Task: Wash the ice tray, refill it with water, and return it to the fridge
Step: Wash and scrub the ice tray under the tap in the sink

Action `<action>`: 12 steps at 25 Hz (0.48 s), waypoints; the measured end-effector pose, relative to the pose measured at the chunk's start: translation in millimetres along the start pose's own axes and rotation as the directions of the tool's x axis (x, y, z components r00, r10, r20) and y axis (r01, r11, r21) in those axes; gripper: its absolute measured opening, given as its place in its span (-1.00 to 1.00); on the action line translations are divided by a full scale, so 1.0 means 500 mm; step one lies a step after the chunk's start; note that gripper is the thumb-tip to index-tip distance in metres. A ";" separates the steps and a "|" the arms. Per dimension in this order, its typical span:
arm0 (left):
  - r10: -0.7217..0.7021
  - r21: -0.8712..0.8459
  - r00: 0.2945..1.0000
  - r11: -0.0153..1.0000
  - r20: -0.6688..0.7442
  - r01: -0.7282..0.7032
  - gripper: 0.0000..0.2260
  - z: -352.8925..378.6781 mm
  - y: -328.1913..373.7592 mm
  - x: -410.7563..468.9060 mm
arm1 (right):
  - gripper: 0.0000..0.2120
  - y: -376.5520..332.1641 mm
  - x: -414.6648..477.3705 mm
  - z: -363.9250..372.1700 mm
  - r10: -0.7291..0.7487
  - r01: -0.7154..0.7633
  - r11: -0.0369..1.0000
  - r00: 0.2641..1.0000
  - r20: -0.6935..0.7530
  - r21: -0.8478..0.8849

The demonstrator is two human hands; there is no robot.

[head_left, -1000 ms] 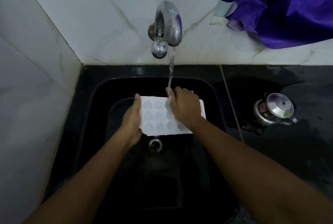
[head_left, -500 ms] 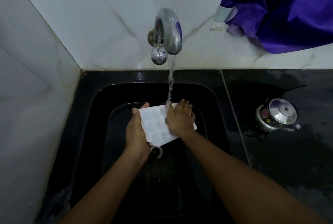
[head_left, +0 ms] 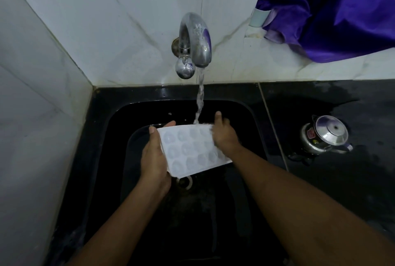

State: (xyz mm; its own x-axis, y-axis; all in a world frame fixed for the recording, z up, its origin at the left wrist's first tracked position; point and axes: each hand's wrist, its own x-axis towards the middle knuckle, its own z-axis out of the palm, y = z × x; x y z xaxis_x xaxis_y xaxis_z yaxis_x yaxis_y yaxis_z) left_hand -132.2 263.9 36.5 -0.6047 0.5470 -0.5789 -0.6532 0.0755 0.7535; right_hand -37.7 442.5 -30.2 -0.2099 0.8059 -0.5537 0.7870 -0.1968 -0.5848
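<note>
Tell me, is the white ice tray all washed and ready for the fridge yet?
Not yet. Done: nothing looks finished. In hand: the white plastic ice tray is tilted over the black sink under water running from the metal tap, left hand gripping its left edge, right hand holding its right end. Left: filling it level and carrying it to the fridge, which is out of view.

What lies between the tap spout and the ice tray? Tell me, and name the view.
In the head view, only the water stream fills that gap, falling from the tap spout onto the ice tray at its far edge.
</note>
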 end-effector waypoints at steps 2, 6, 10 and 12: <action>0.019 -0.001 1.000 1.000 0.019 -0.019 -0.51 0.000 0.007 -0.006 | -0.25 -0.008 -0.006 -0.016 0.041 -0.035 0.993 0.998 -0.055 0.110; 0.001 -0.048 0.998 0.999 -0.068 -0.004 -0.53 0.009 0.013 0.012 | -0.19 -0.009 -0.057 0.062 -0.172 0.156 0.974 0.981 -0.090 -0.164; 0.009 -0.049 0.988 0.999 -0.152 -0.017 -0.54 0.006 0.013 0.052 | -0.20 -0.021 -0.166 0.125 -0.283 0.306 0.938 0.947 0.151 -0.161; 0.005 -0.065 0.987 0.998 -0.162 -0.016 -0.54 0.003 0.007 0.053 | -0.19 -0.019 -0.174 0.121 -0.308 0.330 0.932 0.939 0.152 -0.153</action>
State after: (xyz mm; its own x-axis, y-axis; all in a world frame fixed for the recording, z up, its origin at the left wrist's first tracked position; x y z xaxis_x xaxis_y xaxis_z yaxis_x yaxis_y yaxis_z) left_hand -150.1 279.9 24.1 -0.6738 0.4048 -0.6181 -0.6719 0.0123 0.7405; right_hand -62.1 340.7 -12.4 -0.5273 0.7329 -0.4300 0.7526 0.1679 -0.6367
